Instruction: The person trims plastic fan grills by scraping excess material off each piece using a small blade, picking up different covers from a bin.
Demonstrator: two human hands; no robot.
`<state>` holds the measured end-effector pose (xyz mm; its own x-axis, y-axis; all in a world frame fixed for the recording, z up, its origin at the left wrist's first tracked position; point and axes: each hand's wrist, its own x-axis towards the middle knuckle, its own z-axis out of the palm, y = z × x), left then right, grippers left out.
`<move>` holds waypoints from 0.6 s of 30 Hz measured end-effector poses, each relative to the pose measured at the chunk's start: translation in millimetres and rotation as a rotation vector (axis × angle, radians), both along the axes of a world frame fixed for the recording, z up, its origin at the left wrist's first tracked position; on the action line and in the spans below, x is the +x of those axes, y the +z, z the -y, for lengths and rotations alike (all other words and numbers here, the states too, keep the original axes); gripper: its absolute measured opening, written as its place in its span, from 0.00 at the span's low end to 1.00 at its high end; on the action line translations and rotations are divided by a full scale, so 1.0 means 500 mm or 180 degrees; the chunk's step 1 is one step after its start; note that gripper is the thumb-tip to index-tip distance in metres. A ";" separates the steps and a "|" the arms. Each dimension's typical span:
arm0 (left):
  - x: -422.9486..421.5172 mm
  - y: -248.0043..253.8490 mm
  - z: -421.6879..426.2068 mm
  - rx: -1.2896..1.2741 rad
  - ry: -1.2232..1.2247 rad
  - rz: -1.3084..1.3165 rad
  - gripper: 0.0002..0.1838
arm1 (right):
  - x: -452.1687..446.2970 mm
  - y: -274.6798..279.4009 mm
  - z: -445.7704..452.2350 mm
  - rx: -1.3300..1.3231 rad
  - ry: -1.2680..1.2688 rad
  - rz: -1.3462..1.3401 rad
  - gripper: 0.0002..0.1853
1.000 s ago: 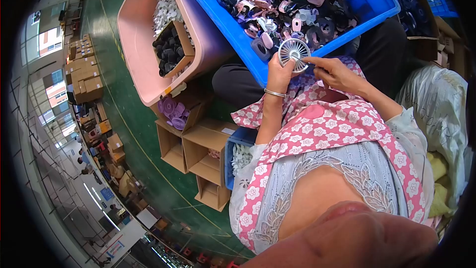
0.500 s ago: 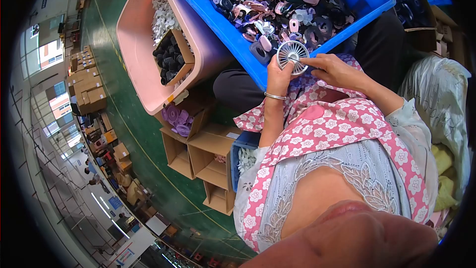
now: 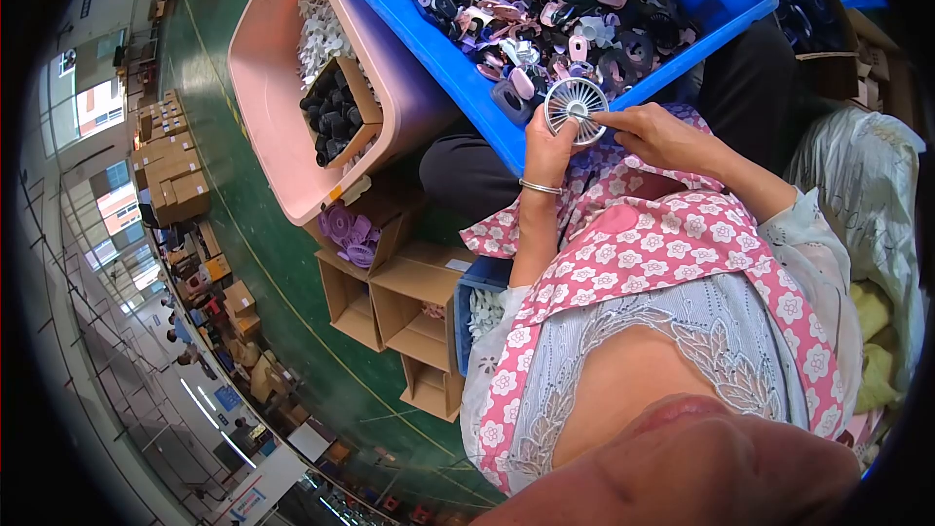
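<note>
A round, light-grey fan grille point(image 3: 577, 97) with radiating spokes is held at the near edge of a blue crate point(image 3: 494, 131). My left hand point(image 3: 548, 149), a bangle on its wrist, is closed around the grille's lower left, its thumb near the hub. At the grille's right rim is my right hand point(image 3: 657, 133), its index finger touching the rim and its other fingers curled; the finger pads are hidden. Inside the crate lies a mixed heap of small plastic parts point(image 3: 550, 15), black, pink, purple and white.
To the left stands a pink tub point(image 3: 263, 102) with white parts point(image 3: 324, 39) and a carton of black pieces point(image 3: 336, 122). Below it are open cardboard boxes point(image 3: 414, 278), purple fan parts point(image 3: 349, 234) and a small blue bin point(image 3: 460, 317). A white sack point(image 3: 857, 180) leans at the right.
My right index finger has drawn back slightly to the right, from over the grille to its rim. The left hand and grille have hardly moved.
</note>
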<state>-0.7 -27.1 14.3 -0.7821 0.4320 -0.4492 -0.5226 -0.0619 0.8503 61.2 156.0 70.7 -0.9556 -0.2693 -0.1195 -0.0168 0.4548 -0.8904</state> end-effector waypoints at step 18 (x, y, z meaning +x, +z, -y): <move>0.013 0.022 -0.041 -0.0115 -0.0728 0.0348 0.25 | -0.061 0.103 -0.046 0.1511 0.1283 0.0870 0.09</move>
<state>5.9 -6.8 25.5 -0.6117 0.5742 -0.5441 -0.6086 0.0979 0.7874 30.5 178.9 122.0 -0.7103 -0.4567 -0.5355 -0.0698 0.8028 -0.5921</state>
